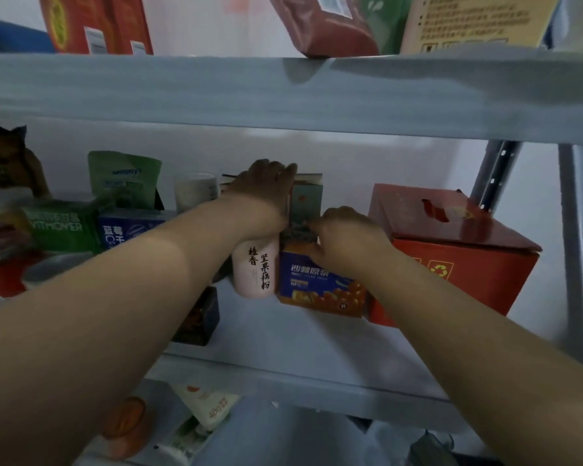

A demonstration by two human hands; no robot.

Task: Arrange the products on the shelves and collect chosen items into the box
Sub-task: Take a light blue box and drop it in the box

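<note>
Two grey metal boards, the upper shelf (216, 95) and the lower shelf (300, 341), are recorded before a white wall (384, 159). What is counted? — Inspector

At centre and right of the lower shelf, one red carton (451, 257), one blue-and-orange box (320, 287), one pink canister (254, 274) and one teal box (305, 203) are counted. — Operator

Hand positions? — Inspector

The teal box, at the rear, is gripped over its top by the left hand (266, 183). The right hand (345, 237) is curled at the top of the blue-and-orange box; a hold cannot be confirmed. — Operator

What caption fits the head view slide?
Left hand grips the top of the tall green box on the shelf; right hand curls at its base.
</note>
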